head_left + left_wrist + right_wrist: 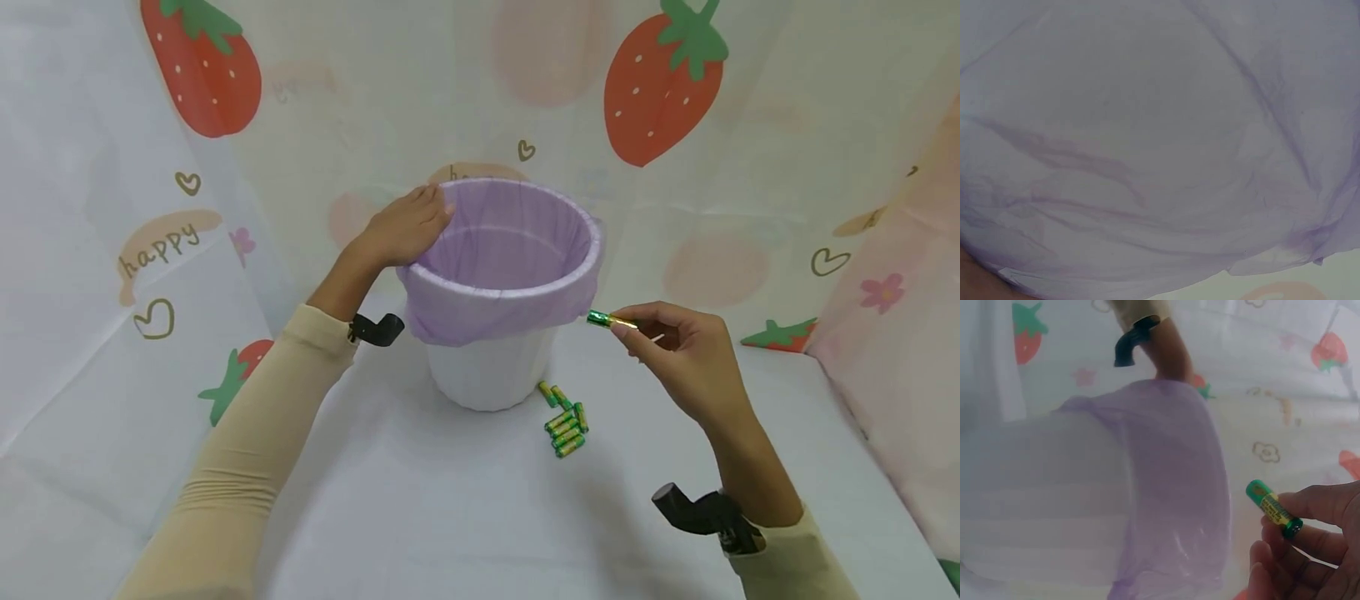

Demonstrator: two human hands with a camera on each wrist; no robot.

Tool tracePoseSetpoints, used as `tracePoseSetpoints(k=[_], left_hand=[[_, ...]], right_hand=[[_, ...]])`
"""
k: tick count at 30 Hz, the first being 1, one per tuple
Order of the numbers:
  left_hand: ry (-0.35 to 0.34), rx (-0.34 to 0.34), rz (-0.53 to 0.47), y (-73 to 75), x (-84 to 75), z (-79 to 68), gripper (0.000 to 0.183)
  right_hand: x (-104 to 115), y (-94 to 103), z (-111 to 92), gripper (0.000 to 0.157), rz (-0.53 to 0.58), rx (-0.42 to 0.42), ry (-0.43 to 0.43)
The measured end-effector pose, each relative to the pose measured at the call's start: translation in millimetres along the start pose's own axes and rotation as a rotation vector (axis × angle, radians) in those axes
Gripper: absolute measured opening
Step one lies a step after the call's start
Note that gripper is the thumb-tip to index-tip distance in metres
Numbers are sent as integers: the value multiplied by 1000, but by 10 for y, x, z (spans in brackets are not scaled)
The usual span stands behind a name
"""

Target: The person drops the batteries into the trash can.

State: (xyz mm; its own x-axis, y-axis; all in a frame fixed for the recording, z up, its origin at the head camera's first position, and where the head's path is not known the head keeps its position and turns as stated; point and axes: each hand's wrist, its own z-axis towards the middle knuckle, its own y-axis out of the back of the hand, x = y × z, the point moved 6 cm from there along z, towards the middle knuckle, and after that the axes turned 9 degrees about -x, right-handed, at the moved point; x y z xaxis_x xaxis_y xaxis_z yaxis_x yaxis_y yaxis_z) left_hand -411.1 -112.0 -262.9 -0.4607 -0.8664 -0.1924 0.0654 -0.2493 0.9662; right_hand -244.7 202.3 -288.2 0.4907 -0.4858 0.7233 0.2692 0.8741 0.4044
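A white bin (487,371) stands upright on the white surface, lined with a purple plastic bag (495,315) folded over its rim. At the rim's left side, my left hand (411,227) holds the bin's edge; its fingertips are hidden. In the left wrist view the bag (1160,156) fills most of the picture. My right hand (686,354) pinches a green and gold battery (611,320) between thumb and fingers, just right of the bin and below rim height. The right wrist view shows this battery (1274,507) apart from the bag. Several like batteries (566,425) lie at the bin's foot.
Behind the bin hangs a pale cloth printed with strawberries (666,87), hearts and the word "happy". White cloth (420,508) covers the surface in front. Each wrist bears a black camera mount (697,510).
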Motion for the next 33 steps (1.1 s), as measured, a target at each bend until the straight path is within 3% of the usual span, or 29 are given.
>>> tracePoseSetpoints(k=[13,33], left_hand=[[10,6,10,-2,2,5,65],[28,19,-5,21,-11,-21,66]], right_hand=[[222,-124,503,16,-90,7,104],[161,-551,1049,16,-105,102,73]])
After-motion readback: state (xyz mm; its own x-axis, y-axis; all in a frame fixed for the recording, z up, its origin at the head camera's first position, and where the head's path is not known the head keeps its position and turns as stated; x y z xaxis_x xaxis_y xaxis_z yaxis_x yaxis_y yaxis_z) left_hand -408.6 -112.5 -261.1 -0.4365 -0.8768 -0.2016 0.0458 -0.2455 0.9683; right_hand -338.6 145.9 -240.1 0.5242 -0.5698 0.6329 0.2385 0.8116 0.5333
